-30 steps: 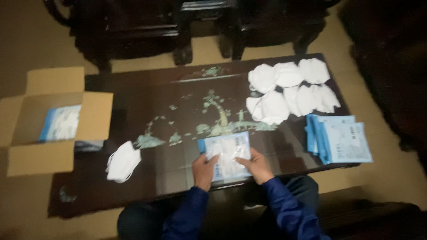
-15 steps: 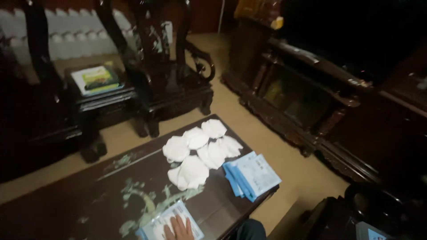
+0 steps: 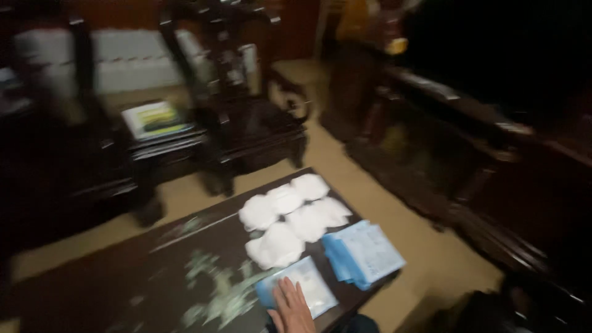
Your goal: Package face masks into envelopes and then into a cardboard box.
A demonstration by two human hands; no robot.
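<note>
— What sits on the dark table [image 3: 123, 277]?
— Going left to right from its pale inlaid pattern [image 3: 216, 290]: a flat packet [image 3: 308, 280], blue-edged with a pale glossy face, lies near the table's front edge. A hand [image 3: 290, 308] lies flat on the packet's left part, fingers [image 3: 285, 291] straight and held close together. Which hand it is I cannot tell; no other hand shows.
— Anything held in a box or tray?
— No container shows. Behind the packet, soft white rounded masks [image 3: 290, 216] lie in a loose overlapping cluster on the tabletop. Right of the packet, at the table's right end, a stack of blue packets [image 3: 364, 253] rests.
— Changed from half a second ago?
— The view has swung slightly; the packet and hand now sit fuller in view, and the hand stays pressed on it.
— Beyond the table?
— Carved dark wooden chairs [image 3: 240, 123], one side stand bearing a book [image 3: 154, 120], all blurred.
</note>
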